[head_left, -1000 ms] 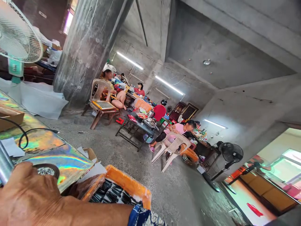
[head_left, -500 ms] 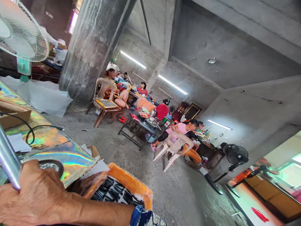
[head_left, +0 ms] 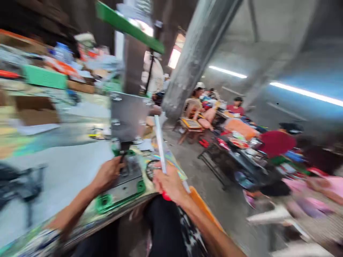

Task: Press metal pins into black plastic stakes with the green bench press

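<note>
The person's right hand (head_left: 168, 181) was wrapped round the silver lever (head_left: 159, 142) of a hand press (head_left: 130, 116), a red knob (head_left: 166, 196) poking out beneath it; the left hand (head_left: 108, 174) had its fingers curled in under the press, right by its black middle part (head_left: 125, 146), though the blur was such that I couldn't tell whether they pinched anything. The press stood on the worktable near its front edge, on a green base (head_left: 104, 203); a round dish (head_left: 150, 170) of small bits sat just beside the right hand. Over on the left a white sheet (head_left: 80, 167) lay spread out, with a heap of black pieces (head_left: 21, 182) on it; behind that was an open cardboard box (head_left: 37, 110); an orange crate (head_left: 200, 201) showed behind the right forearm; other people sat farther off, past the pillar (head_left: 198, 53).
</note>
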Available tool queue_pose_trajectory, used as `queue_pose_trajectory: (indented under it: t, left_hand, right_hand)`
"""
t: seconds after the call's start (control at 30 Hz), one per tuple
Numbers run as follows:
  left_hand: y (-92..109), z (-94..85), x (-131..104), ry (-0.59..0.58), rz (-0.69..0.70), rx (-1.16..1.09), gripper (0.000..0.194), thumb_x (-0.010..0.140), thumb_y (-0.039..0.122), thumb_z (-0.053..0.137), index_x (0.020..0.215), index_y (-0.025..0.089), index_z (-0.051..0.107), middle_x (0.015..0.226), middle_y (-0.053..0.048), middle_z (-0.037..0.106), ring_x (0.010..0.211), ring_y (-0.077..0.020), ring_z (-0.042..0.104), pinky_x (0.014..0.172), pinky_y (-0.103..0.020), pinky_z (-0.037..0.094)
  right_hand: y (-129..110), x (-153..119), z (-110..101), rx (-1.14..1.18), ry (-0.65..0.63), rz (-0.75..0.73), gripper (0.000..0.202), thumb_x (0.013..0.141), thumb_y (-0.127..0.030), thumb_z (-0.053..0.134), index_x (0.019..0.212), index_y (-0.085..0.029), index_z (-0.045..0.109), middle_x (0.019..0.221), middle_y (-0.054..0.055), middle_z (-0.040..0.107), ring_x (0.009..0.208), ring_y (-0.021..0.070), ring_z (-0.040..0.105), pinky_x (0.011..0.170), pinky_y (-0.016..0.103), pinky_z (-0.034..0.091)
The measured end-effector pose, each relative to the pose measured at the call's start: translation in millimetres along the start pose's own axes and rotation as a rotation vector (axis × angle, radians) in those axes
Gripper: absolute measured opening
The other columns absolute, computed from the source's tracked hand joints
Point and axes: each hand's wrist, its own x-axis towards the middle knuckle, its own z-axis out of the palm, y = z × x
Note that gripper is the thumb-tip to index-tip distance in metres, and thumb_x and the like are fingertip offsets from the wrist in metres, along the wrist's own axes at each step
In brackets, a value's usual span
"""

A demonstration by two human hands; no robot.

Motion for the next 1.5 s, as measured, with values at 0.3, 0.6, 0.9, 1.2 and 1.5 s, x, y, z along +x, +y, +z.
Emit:
queue_pose_trajectory:
  t: [0.3,0.6,0.9,1.2,1.5]
  left_hand:
    - [-6,-2.6,-9,0.066,-0.048,0.035,0.011,0.085,0.017,0.041,0.080,0.017,0.050,0.083,-0.006,0.060,0.080,-0.0192,0.056,0.074,-0.028,0.042]
    - [-7,-6.1,-11,-0.016,-0.097,0.136,0.012,0.088,0.017,0.043,0.094,0.017,0.054,0.095,-0.006,0.063,0.090,-0.0209,0.061,0.077,-0.026,0.043]
    - [-7,-1.4,-10,-0.017,-0.141,0.144,0.015,0.089,0.020,0.044,0.099,0.017,0.056,0.099,-0.007,0.063,0.091,-0.0206,0.061,0.075,-0.026,0.044]
    - [-1,-4.8,-14,0.011,-0.138,0.139,0.013,0.086,0.015,0.046,0.093,0.017,0.056,0.094,-0.006,0.062,0.088,-0.0192,0.060,0.076,-0.025,0.043]
    - [-7,-0.3,-13,0.052,-0.119,0.123,0.014,0.085,0.016,0.044,0.092,0.016,0.057,0.091,-0.006,0.062,0.085,-0.0195,0.059,0.074,-0.026,0.042]
  right_hand:
    - [14,3,3,0.086,-0.177,-0.002,0.045,0.073,-0.052,0.063,0.098,-0.017,0.046,0.058,-0.003,0.057,0.039,0.0113,0.048,0.035,0.021,0.036]
    - [9,-3,4,0.036,-0.076,0.011,0.055,0.064,-0.057,0.067,0.096,-0.017,0.050,0.055,-0.002,0.056,0.037,0.0128,0.048,0.033,0.022,0.034]
    - [24,2,22,-0.005,0.001,-0.028,0.059,0.059,-0.060,0.071,0.097,-0.019,0.054,0.054,-0.005,0.051,0.037,0.0130,0.048,0.030,0.020,0.029]
    - [26,8,12,0.070,-0.036,-0.034,0.051,0.064,-0.060,0.064,0.089,-0.021,0.044,0.053,-0.007,0.050,0.035,0.0124,0.046,0.033,0.023,0.035]
    - [45,15,17,-0.020,-0.029,-0.149,0.030,0.077,-0.047,0.053,0.091,-0.024,0.041,0.055,-0.006,0.047,0.039,0.0150,0.046,0.036,0.026,0.036]
